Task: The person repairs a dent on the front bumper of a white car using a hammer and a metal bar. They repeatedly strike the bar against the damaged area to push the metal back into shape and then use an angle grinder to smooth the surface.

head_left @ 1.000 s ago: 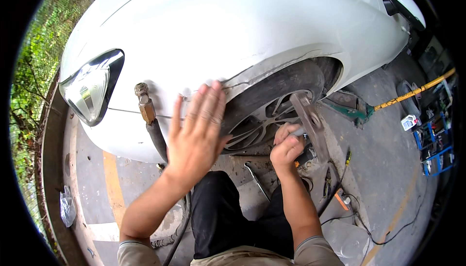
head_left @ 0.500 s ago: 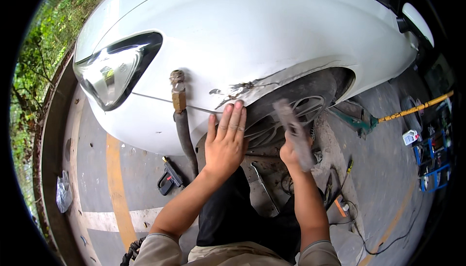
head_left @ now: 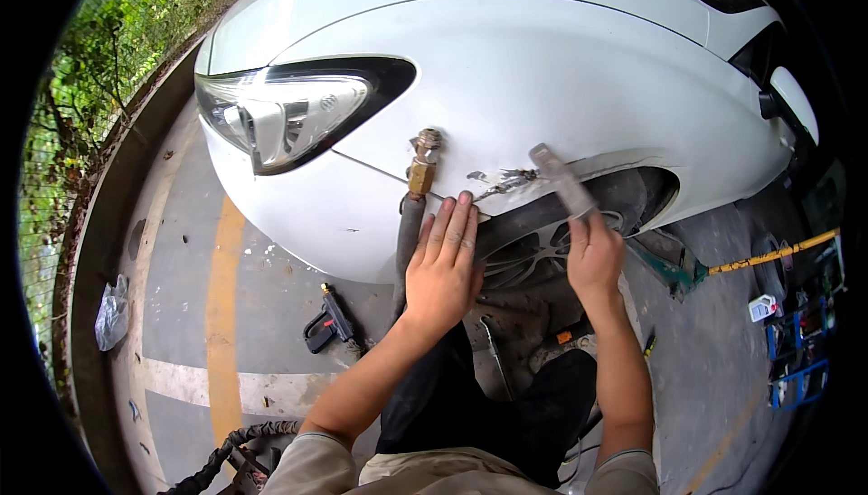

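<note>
Right grip (head_left: 595,258) was wrapped round the grey tool (head_left: 562,183), its tip up-left beside the tear (head_left: 512,181); left grip (head_left: 443,255) lay flat, seemingly empty, fingers straight at the white bumper (head_left: 303,215), probably bracing.

Black trigger gun (head_left: 338,318) on grey floor (head_left: 181,269)

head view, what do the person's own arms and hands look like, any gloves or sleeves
The left hand and right hand are ungloved, with no watch or bracelet visible. Both forearms are bare. The left sleeve and right sleeve are short, beige-grey fabric with a thin darker edge at the hem.
</note>
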`<state>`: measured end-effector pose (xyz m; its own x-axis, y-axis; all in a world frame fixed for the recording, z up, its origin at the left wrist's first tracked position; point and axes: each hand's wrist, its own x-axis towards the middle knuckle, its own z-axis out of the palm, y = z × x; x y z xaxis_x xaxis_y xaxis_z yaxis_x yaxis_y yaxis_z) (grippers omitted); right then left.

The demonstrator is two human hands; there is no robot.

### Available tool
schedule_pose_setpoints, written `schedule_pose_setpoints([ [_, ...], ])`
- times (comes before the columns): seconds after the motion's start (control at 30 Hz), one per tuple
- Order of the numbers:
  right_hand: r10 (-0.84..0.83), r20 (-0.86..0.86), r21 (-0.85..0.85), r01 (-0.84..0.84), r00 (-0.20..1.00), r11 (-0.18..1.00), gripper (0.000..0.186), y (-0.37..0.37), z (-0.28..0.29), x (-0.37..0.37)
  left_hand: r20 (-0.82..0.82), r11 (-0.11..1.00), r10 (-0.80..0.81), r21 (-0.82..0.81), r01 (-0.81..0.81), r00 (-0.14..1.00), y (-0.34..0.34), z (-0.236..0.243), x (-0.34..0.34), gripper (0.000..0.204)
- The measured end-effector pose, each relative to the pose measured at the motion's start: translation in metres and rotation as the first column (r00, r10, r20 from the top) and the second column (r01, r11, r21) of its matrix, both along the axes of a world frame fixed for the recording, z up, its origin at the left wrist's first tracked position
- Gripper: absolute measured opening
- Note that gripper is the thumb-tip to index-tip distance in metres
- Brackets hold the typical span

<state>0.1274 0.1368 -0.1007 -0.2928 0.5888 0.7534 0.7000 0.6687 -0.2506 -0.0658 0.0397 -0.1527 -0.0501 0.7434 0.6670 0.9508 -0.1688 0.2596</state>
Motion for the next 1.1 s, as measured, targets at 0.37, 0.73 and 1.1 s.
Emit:
schedule_pose_setpoints([
  [0.37,-0.073,0.042,-0.011,0.073,0.996,0.997,0.028,-0.002,0.01,0.007,0.026,0.999,0.016,-0.041,-0.014,1.0,-0.001,-0.006,0.005,0.088],
  [0.73,-0.035,-0.104,-0.007,0.035,0.994,0.999,0.031,-0.018,-0.011,-0.005,-0.116,0.994,0.108,-0.006,-0.109,0.987,0.013,-0.042,0.009,0.089],
  [1.1,0.167,-0.156,0.028,-0.165,0.974,0.986,0.031,-0.031,-0.071,-0.021,-0.037,0.978,0.206,0.036,-0.205,0.978,0.018,-0.075,0.013,0.085],
])
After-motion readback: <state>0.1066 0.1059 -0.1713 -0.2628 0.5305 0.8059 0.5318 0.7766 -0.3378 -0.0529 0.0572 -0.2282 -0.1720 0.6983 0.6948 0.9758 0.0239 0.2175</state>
